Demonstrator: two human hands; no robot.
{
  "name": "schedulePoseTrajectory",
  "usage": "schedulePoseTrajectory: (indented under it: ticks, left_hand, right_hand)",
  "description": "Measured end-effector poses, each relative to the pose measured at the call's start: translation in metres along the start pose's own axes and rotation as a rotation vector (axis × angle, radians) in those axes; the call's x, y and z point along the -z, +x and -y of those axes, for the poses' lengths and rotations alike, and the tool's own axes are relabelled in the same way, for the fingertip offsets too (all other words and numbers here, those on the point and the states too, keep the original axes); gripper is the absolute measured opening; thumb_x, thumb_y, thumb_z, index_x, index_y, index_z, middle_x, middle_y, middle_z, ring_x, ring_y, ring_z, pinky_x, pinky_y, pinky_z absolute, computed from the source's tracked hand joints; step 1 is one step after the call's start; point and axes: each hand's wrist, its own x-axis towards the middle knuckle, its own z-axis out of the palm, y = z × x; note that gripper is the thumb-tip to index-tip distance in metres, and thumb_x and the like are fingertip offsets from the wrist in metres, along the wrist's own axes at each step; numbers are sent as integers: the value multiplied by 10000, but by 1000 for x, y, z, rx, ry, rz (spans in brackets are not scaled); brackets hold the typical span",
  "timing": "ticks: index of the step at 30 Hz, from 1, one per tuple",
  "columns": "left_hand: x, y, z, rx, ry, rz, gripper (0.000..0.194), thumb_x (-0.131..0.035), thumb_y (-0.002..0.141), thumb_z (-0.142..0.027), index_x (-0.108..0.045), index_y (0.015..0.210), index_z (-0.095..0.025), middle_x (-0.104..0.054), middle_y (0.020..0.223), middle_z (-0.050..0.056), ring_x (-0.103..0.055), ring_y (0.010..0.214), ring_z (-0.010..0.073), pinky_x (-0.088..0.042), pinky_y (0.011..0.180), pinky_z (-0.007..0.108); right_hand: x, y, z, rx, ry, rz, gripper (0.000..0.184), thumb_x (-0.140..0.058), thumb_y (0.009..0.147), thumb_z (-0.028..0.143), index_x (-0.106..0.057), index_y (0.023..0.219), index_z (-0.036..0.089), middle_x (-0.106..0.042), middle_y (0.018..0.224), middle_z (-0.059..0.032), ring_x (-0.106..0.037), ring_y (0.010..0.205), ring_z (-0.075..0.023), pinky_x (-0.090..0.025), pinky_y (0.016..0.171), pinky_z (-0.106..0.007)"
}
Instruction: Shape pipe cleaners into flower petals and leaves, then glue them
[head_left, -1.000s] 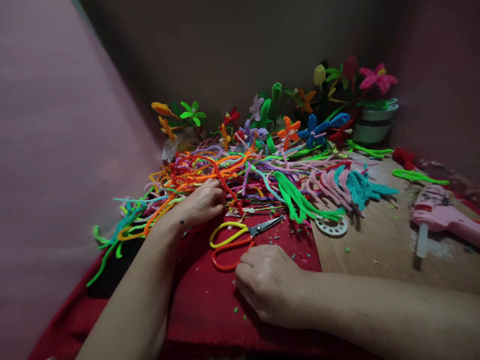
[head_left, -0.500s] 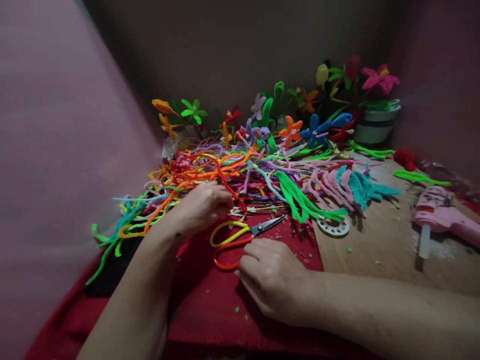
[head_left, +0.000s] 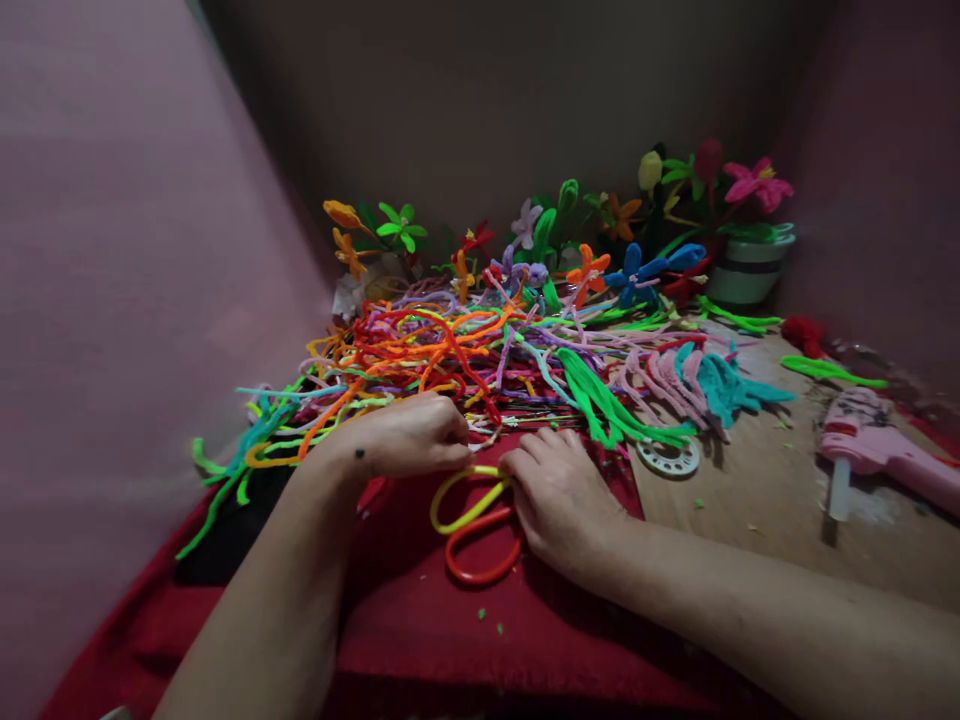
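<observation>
My left hand point(head_left: 424, 432) is closed in a pinch at the front edge of a heap of coloured pipe cleaners point(head_left: 420, 345). Whatever its fingertips hold, if anything, is hidden. Close to its right, my right hand point(head_left: 559, 495) lies over the blades of a pair of scissors with its fingers curled, and I cannot make out what is in them. Only the scissors' yellow and red handle loops point(head_left: 480, 577) show, on the red cloth point(head_left: 420, 640). Folded green pipe cleaners point(head_left: 589, 395) lie just beyond the right hand.
A pale disc with holes point(head_left: 669, 457) rests on the wooden board point(head_left: 720, 540). Pink and teal fuzzy pieces point(head_left: 724, 385) lie behind it. At right is a pink glue gun point(head_left: 862, 440). Several pipe-cleaner flowers point(head_left: 634, 275) and a pot point(head_left: 750, 268) stand along the back.
My right hand has moved forward from beside the red handle to cover the scissors' blades. The handles have shifted slightly toward me. My left hand stays near the heap's front edge.
</observation>
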Motion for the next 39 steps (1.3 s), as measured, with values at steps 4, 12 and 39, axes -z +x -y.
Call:
schedulePoseTrajectory:
  ticks: [4,12,39]
  left_hand:
    - [-6,7,11,65,50,-91,175,-490,731,-277,-641,716,-188,-579,609,-18,-471,534,95,-296,484,199]
    - [-13,12,40,257,245,-268,178,-460,729,-220,-634,692,-216,-630,660,23,-519,543,132,-288,477,232]
    - [-4,10,43,257,204,-346,177,-468,681,-219,-633,740,-192,-610,685,34,-522,608,159,-317,531,260]
  right_hand:
    - [0,-2,1,13,20,18,157,-440,798,133,-596,815,144,-558,836,-95,-407,802,-209,-282,686,-335]
    - [2,-4,2,-12,90,40,160,-455,796,118,-613,805,139,-558,814,-85,-427,796,-190,-326,695,-312]
    - [11,20,-42,-178,-199,-13,156,-456,807,140,-609,787,164,-596,852,-73,-523,851,-192,-354,713,-276]
